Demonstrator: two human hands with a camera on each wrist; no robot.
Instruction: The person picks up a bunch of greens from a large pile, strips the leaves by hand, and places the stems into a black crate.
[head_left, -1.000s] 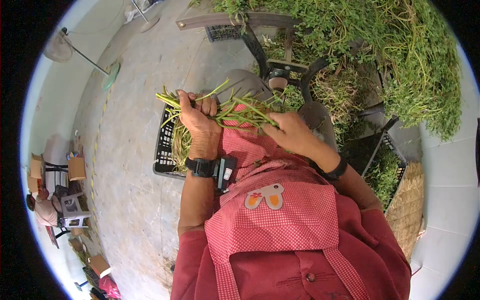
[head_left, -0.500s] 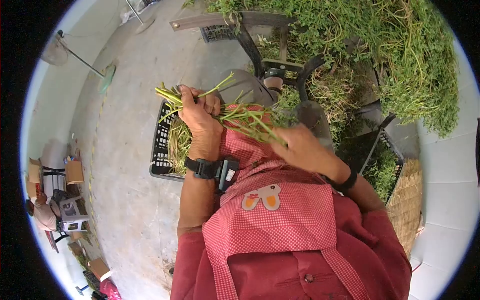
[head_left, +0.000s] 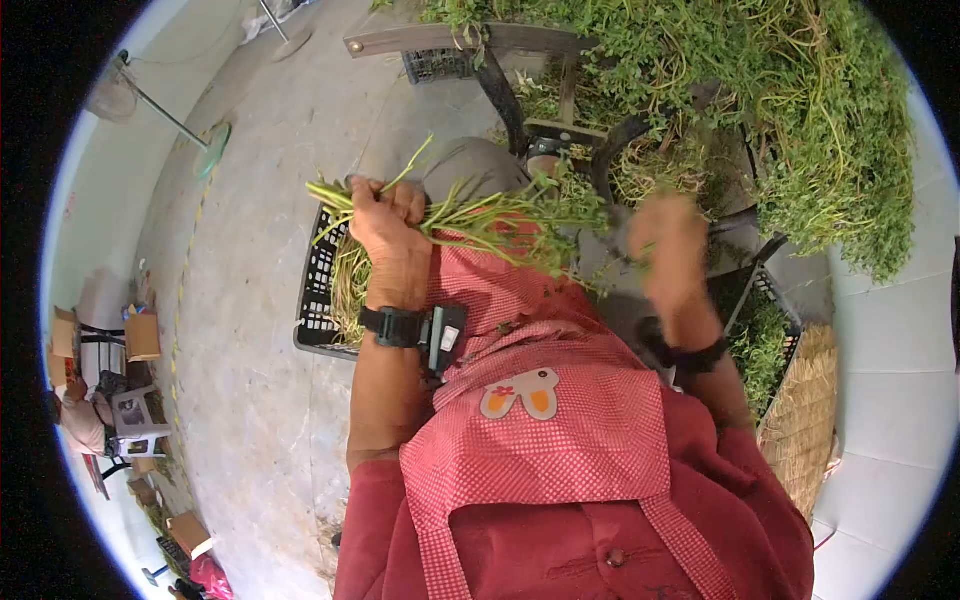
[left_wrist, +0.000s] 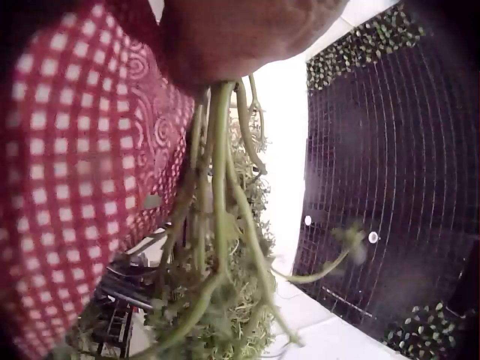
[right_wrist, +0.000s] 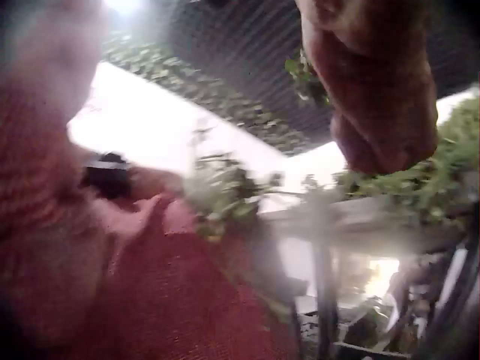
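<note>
My left hand [head_left: 388, 228] grips a bundle of green leafy stems [head_left: 480, 215] above the lap. The cut ends poke out at the left, and the leafy tips spread right over the red checked apron [head_left: 540, 440]. In the left wrist view the stems [left_wrist: 220, 172] hang from beneath the hand [left_wrist: 247, 34]. My right hand [head_left: 672, 245], blurred, is raised to the right of the leafy tips, apart from the bundle. Its fingers look curled in the right wrist view, with a small leafy sprig [right_wrist: 304, 79] at their edge.
A black crate [head_left: 318, 290] of stems stands at the left of the lap. Heaped greens [head_left: 840, 130] cover a wooden-edged table [head_left: 450, 38] ahead and to the right. Another crate of greens [head_left: 765, 345] sits beside a straw mat [head_left: 800, 390]. A seated person [head_left: 85, 425] is far left.
My right hand has moved away from the stems, to the right and up, and now blurs. The left hand keeps its grip and has shifted slightly left.
</note>
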